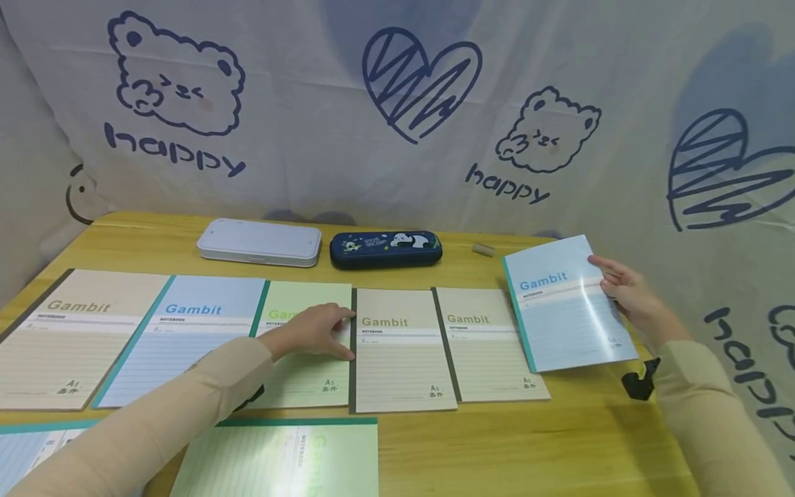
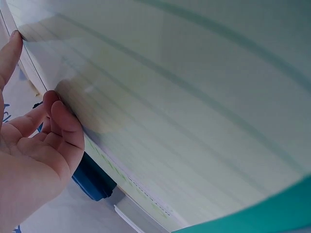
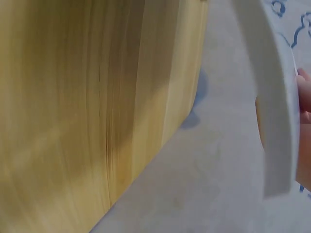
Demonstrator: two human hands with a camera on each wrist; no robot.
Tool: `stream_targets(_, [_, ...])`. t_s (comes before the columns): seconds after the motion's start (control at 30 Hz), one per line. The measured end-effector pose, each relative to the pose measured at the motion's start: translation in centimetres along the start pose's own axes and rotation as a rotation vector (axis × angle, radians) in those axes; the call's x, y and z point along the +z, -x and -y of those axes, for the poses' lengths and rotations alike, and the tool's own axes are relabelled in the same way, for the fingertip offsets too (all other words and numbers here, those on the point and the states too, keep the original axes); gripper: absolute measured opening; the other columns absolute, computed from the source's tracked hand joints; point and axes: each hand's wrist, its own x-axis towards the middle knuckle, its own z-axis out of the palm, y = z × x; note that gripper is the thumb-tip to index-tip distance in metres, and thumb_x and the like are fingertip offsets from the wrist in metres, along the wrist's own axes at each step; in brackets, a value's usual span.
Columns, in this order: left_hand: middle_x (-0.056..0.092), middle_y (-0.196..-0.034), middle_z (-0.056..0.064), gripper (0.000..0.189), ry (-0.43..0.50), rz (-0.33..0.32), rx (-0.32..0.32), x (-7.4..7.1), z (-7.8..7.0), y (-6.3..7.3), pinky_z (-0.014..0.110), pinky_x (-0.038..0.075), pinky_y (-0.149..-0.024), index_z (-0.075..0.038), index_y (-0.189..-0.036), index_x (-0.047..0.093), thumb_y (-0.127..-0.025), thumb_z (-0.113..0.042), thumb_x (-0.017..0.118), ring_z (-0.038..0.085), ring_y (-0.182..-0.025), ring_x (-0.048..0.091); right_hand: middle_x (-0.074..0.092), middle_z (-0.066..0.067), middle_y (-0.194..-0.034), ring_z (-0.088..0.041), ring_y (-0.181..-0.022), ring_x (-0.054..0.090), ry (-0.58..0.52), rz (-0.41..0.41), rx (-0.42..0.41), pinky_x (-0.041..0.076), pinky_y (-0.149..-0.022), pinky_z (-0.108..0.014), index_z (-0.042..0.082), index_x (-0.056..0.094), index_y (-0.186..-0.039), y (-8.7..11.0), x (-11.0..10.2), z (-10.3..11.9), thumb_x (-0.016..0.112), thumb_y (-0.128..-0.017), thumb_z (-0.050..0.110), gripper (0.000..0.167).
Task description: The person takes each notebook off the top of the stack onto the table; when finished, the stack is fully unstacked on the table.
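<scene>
My right hand (image 1: 630, 293) pinches a light blue notebook (image 1: 568, 310) with a teal spine by its right edge. It is tilted and overlaps the rightmost beige notebook (image 1: 491, 355). In the right wrist view the blue notebook (image 3: 274, 111) shows edge-on, with the fingers (image 3: 305, 92) at its side. My left hand (image 1: 317, 331) reaches over a green notebook (image 1: 298, 379), its thumb and fingers spread. The fingertips are right at the dark spine of the middle beige notebook (image 1: 404, 373). In the left wrist view the green notebook (image 2: 184, 111) fills most of the picture beside the hand.
Leftward lie another blue notebook (image 1: 186, 373) and a beige one (image 1: 81, 345). Another green notebook (image 1: 335, 455) and a blue one (image 1: 25, 449) lie at the front. Behind the row stand a white case (image 1: 261, 241), a dark blue panda case (image 1: 385, 250) and a small tan stub (image 1: 483, 249).
</scene>
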Motion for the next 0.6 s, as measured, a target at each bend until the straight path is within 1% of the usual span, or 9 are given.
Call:
stream_targets(0.07, [0.051, -0.088, 0.002, 0.076, -0.004, 0.002, -0.002, 0.0, 0.0, 0.0, 0.032, 0.040, -0.075, -0.001, -0.128, 0.046, -0.068, -0.036, 0.076, 0.016, -0.079, 0.045, 0.043, -0.015, -0.124, 0.009, -0.086, 0.048, 0.015, 0.015, -0.002, 0.043, -0.073, -0.015, 0.015, 0.027, -0.141, 0.0, -0.6, -0.3, 0.034, -0.096, 0.007, 0.046])
stream_targets(0.13, [0.051, -0.089, 0.002, 0.076, -0.003, 0.004, -0.012, 0.0, 0.0, 0.0, 0.032, 0.040, -0.075, -0.001, -0.128, 0.046, -0.068, -0.036, 0.076, 0.016, -0.079, 0.046, 0.047, -0.008, -0.118, 0.009, -0.086, 0.048, 0.047, 0.028, 0.005, 0.043, -0.074, -0.015, 0.012, 0.026, -0.141, 0.0, -1.0, -0.6, 0.035, -0.096, 0.007, 0.046])
stream_targets(0.23, [0.051, -0.089, 0.002, 0.076, -0.001, 0.008, -0.020, 0.0, 0.0, 0.1, 0.031, 0.040, -0.076, -0.002, -0.129, 0.046, -0.068, -0.037, 0.076, 0.016, -0.080, 0.046, 0.049, -0.009, -0.114, 0.006, -0.083, 0.050, 0.096, 0.037, 0.042, 0.043, -0.073, -0.015, 0.006, 0.023, -0.140, -0.1, -1.4, -0.9, 0.035, -0.096, 0.009, 0.046])
stream_targets(0.37, [0.050, -0.088, 0.002, 0.076, 0.004, 0.012, -0.013, 0.1, 0.0, 0.0, 0.031, 0.039, -0.075, -0.002, -0.128, 0.046, -0.068, -0.036, 0.076, 0.016, -0.079, 0.045, 0.039, -0.026, -0.124, 0.002, -0.083, 0.050, 0.173, 0.045, 0.111, 0.042, -0.073, -0.016, 0.004, 0.019, -0.140, 0.0, -1.5, -1.4, 0.035, -0.097, 0.012, 0.047])
stream_targets(0.47, [0.050, -0.088, 0.001, 0.076, 0.003, 0.011, -0.009, 0.1, 0.0, 0.0, 0.031, 0.039, -0.074, -0.002, -0.128, 0.046, -0.068, -0.036, 0.076, 0.016, -0.079, 0.045, 0.037, -0.029, -0.125, -0.009, -0.090, 0.051, 0.207, 0.054, 0.139, 0.042, -0.074, -0.019, 0.004, 0.019, -0.141, 0.2, -1.6, -1.9, 0.034, -0.097, 0.011, 0.047])
stream_targets(0.6, [0.050, -0.089, 0.001, 0.076, -0.001, 0.009, -0.012, 0.0, 0.0, 0.0, 0.031, 0.040, -0.075, -0.003, -0.129, 0.045, -0.068, -0.037, 0.076, 0.015, -0.080, 0.045, 0.037, -0.028, -0.124, -0.026, -0.101, 0.046, 0.212, 0.067, 0.161, 0.041, -0.075, -0.023, 0.003, 0.020, -0.140, 0.3, -1.3, -2.5, 0.033, -0.097, 0.008, 0.046])
